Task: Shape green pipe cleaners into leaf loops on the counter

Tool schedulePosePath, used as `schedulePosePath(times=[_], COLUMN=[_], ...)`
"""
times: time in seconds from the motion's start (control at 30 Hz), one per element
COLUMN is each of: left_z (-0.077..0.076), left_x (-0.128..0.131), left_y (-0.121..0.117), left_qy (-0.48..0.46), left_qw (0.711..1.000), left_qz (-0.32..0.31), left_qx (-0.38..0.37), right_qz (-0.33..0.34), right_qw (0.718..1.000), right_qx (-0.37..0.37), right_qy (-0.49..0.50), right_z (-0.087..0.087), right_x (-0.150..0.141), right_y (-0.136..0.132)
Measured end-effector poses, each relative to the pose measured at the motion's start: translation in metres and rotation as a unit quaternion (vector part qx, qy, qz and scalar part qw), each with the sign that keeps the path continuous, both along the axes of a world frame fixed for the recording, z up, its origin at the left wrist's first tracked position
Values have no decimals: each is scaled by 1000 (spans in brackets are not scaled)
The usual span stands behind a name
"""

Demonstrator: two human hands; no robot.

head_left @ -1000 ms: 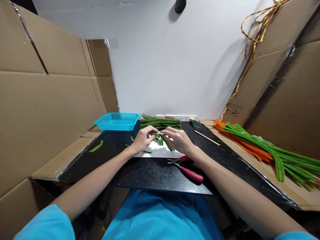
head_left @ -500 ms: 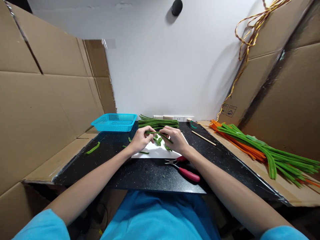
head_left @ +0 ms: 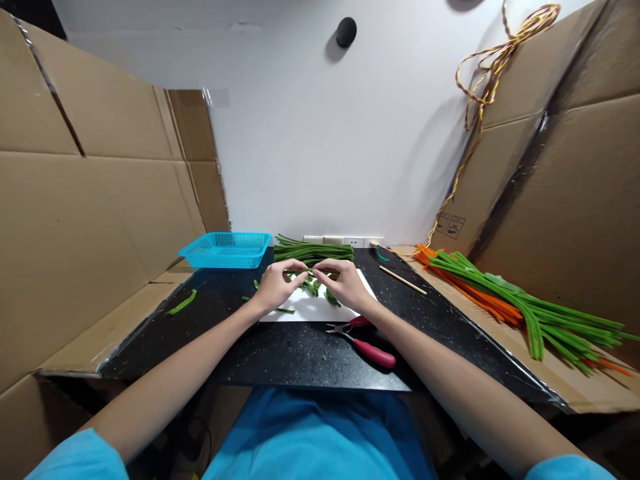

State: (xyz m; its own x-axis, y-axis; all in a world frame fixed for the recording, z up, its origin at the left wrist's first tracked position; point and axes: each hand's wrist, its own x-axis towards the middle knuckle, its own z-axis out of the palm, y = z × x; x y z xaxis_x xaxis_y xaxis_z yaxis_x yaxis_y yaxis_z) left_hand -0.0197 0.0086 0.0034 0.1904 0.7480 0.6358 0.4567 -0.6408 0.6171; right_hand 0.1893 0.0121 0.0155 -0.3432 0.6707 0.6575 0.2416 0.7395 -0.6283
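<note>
Between both hands, above a white sheet (head_left: 307, 312), is a dark green pipe cleaner (head_left: 309, 270). My left hand (head_left: 277, 287) pinches it from the left, fingers and thumb pressed together. From the right, my right hand (head_left: 346, 287) grips it too, the fingertips of both hands almost meeting. Short bent green pieces (head_left: 314, 289) lie on the sheet under the hands, partly hidden by them. Red-handled pliers (head_left: 374, 353) rest with jaws apart on the black tabletop, below my right wrist.
A bundle of dark green pipe cleaners (head_left: 314, 251) lies behind the hands. At back left stands a blue basket (head_left: 225, 264); a light green strip (head_left: 183, 303) lies before it. To the right are a wooden stick (head_left: 403, 281), bright green stems (head_left: 530, 307) and orange stems (head_left: 480, 297). Cardboard walls flank the table.
My right hand has shifted left and its fingertips have come closer to my left hand's along the pipe cleaner. The view has tilted and turned slightly.
</note>
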Motion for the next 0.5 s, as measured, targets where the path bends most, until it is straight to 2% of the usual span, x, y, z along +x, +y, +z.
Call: schedulePosePath(times=[0.13,0.33,0.5], left_z=[2,-1,3], left_x=[-2,-3,-3], left_y=[-6,-3,-4], left_qy=[80,104,87], left_qw=[992,988,980], left_qz=[47,52,51], left_qx=[89,97,170], right_qz=[14,21,122], right_qw=[996,985,948], right_qx=[-82,-135,-240], right_qy=[41,109,170], right_z=[-4,-3,6], right_x=[-3,-4,0], right_y=[3,7,3])
